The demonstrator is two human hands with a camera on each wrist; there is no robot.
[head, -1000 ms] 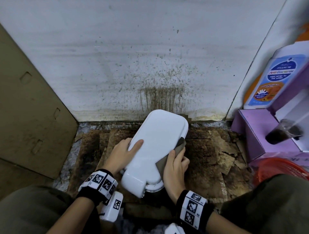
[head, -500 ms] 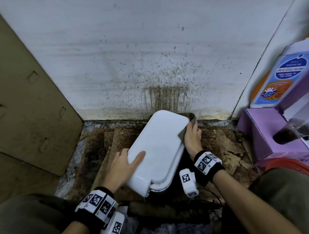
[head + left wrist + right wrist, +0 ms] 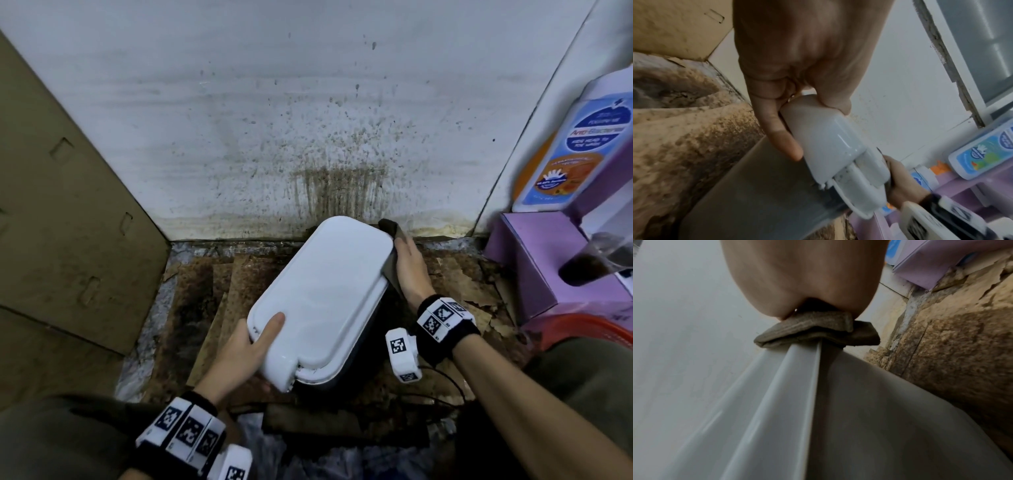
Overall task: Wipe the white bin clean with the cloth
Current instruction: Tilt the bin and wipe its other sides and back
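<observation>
The bin (image 3: 322, 291) stood on the floor (image 3: 202, 308) before the wall (image 3: 274, 120), left hand (image 3: 239, 353) at its near corner, right hand (image 3: 409, 270) and cloth (image 3: 390, 228) on its far right edge, cardboard (image 3: 68, 205) at left, a box (image 3: 527, 260) at right.

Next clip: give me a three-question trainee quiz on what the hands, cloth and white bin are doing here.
1. True or false: the left hand grips the near corner of the white bin.
2. Which holds the cloth? A: left hand. B: right hand.
3. Fill in: the cloth sits at the bin's far ___ corner.
Key: 1 true; 2 B; 3 right.
</observation>
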